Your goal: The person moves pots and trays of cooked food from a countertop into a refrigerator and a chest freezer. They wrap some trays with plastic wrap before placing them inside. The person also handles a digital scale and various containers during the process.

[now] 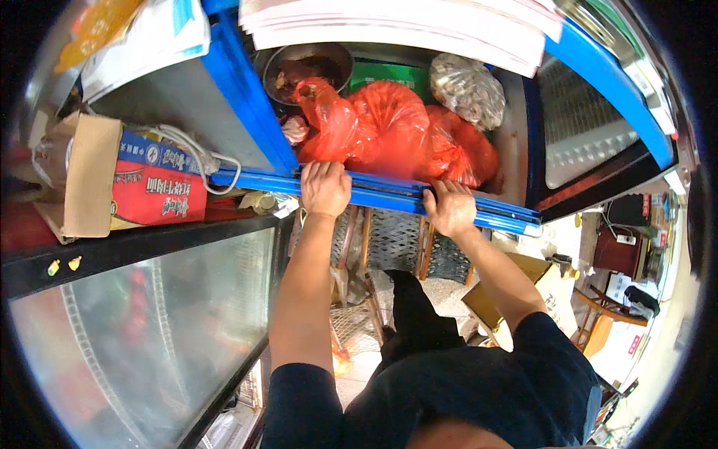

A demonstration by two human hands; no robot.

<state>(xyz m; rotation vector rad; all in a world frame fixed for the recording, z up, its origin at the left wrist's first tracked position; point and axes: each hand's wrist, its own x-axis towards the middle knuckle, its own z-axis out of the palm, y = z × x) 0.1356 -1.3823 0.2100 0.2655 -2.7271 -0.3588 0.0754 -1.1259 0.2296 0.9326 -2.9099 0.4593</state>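
My left hand (326,188) and my right hand (450,207) are curled over the blue front rim (387,193) of an open chest freezer or cooler, palms down. Inside lie red plastic bags (387,126), tied and filled, just beyond my hands. A clear bag (468,90) of pale lumps rests at the back right. At the back left stands a metal bowl (308,67) with dark food in it. Something green lies behind the red bags. The undersides of my fingers are hidden.
A red and blue carton (160,193) and an open cardboard box (92,174) stand at left, above a glass-fronted cabinet (168,325). White flat sheets (404,28) cover the chest's far part. Below are woven chairs (392,241) and an open carton (527,292) beside my right arm.
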